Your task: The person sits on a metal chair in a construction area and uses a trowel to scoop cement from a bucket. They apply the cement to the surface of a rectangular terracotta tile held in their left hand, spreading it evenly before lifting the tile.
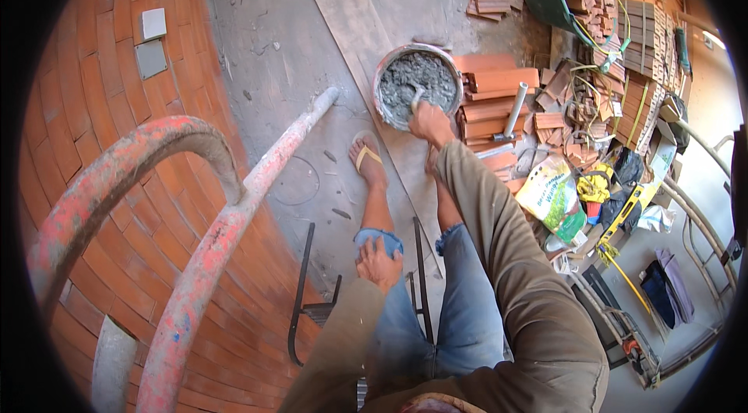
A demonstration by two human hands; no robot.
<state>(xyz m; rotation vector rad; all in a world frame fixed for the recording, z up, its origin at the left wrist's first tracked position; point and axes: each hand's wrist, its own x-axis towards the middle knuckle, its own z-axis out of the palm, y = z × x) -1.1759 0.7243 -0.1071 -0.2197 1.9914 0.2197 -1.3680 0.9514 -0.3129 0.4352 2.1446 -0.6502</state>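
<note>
Right hand [429, 121] gripped a metal trowel [418, 93] sunk in grey mortar inside the round pan [387, 68] on the floor; left hand [379, 263] lay flat on 1 knee. Risk: overreach, stool tipping, mortar spilling.

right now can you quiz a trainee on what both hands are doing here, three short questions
1. True or false: the right hand reaches into the round pan of grey mortar.
2. Where does the left hand rest?
A. on the red scaffold pipe
B. on the person's own left knee
C. on the green bucket
3. Fill in: the stack of tiles beside the pan is ____ in colour.

Key
1. True; it grips a tool handle sunk in the mortar.
2. B
3. Orange-red, like the brick wall.
</note>
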